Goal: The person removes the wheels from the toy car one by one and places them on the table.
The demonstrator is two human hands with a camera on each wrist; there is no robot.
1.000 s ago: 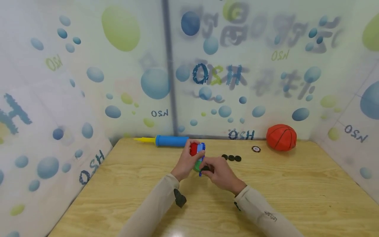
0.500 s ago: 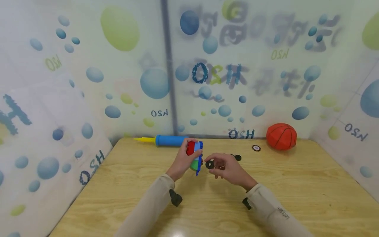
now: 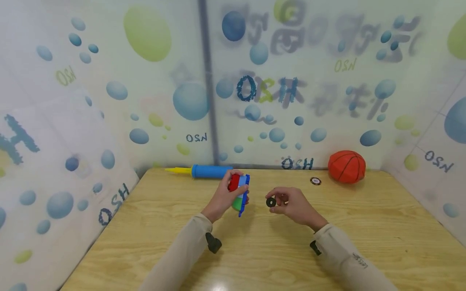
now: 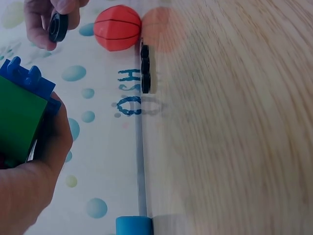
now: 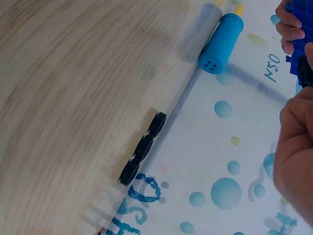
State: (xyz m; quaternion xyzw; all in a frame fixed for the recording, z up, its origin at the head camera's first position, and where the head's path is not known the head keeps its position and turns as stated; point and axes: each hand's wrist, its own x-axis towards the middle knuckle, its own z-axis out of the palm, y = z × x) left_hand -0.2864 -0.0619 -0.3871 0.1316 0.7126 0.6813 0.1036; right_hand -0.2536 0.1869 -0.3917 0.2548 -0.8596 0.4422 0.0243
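Observation:
In the head view my left hand [image 3: 220,200] grips a toy block car [image 3: 237,203] with red, light blue and green blocks on a blue base, tilted above the table. Blue pegs stick out from the base in the left wrist view. To the right, apart from the car, my right hand [image 3: 296,205] pinches a small black toy wheel [image 3: 267,204] with a hole in its centre between thumb and fingers. Three more black wheels [image 4: 145,66] sit in a row on the table in the left wrist view; the right hand hides them in the head view.
On the wooden table [image 3: 233,258], a blue hand pump [image 3: 211,171] with a yellow nozzle lies at the back left. A red ball [image 3: 346,167] with black lines and a round chip [image 3: 315,181] are at the back right. Patterned walls [image 3: 164,101] enclose the table.
My right hand has drawn away rightward from the car, with a wheel between its fingers. The left hand has shifted slightly left with the car, whose blue base is now more exposed.

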